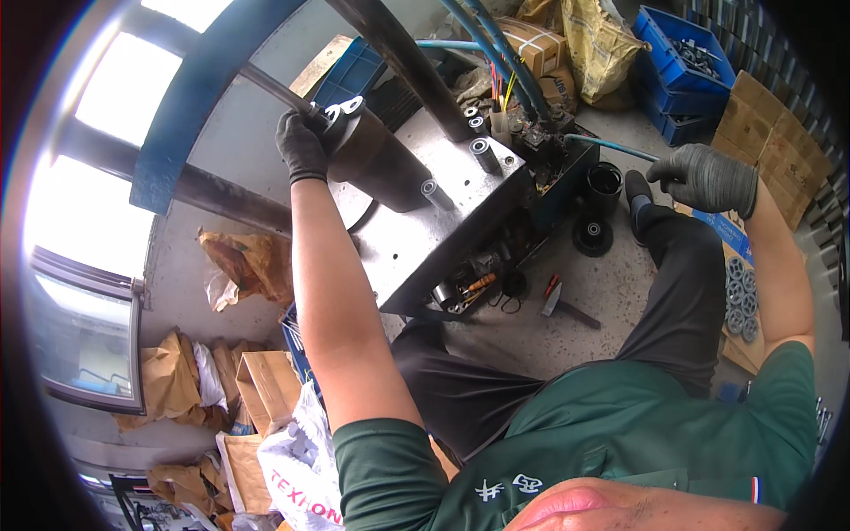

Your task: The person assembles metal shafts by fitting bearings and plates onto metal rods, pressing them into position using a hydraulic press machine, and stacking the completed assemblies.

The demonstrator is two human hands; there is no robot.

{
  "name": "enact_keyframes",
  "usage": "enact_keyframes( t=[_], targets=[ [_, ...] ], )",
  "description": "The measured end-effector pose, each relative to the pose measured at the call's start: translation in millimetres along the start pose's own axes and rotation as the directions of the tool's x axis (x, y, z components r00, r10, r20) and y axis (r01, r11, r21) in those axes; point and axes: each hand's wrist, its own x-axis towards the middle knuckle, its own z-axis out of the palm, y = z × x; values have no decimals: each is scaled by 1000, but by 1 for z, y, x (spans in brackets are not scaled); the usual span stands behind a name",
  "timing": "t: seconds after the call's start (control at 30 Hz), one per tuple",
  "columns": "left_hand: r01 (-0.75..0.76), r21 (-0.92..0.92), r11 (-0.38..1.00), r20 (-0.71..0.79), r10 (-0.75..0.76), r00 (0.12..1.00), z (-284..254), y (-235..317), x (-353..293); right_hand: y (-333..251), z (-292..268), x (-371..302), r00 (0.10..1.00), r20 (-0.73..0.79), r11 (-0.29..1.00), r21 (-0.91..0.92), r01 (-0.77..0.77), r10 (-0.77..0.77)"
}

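Observation:
My left hand (301, 149), in a dark grey glove, is at the top of a dark metal cylinder (381, 159) on the machine's steel table (394, 252). Its fingers are curled beside the lower end of a metal rod (274, 87); what they grip is hidden. Two bright ring-ended parts (352, 105) sit on the cylinder's top. My right hand (708, 180), gloved too, closes at the end of a thin blue lever (611, 146) reaching out from the machine. Short metal sleeves, one a grey sleeve (484, 156), stand on the table.
A thick dark column (398, 62) rises from the table. On the floor are a hammer (571, 311), a black ring-shaped part (592, 233) and, at right, grey wheel-shaped parts (741, 296). Blue crates (682, 53) stand at the far right; paper bags (173, 372) lie at left.

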Motion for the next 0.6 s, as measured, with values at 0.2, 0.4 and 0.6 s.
enact_keyframes(
  t=[0.2,0.4,0.6],
  targets=[
    [-45,60,997,-37,47,998,1,8,-7,1,4,1,998,-52,1000,12,22,-21],
    [-12,12,1000,-42,12,999,1,6,-5,-1,3,3,993,-106,992,123,-32,45],
    [-22,39,999,-35,24,999,2,3,-3,-1,-3,3,999,40,1000,-2,-2,2]
  ],
)
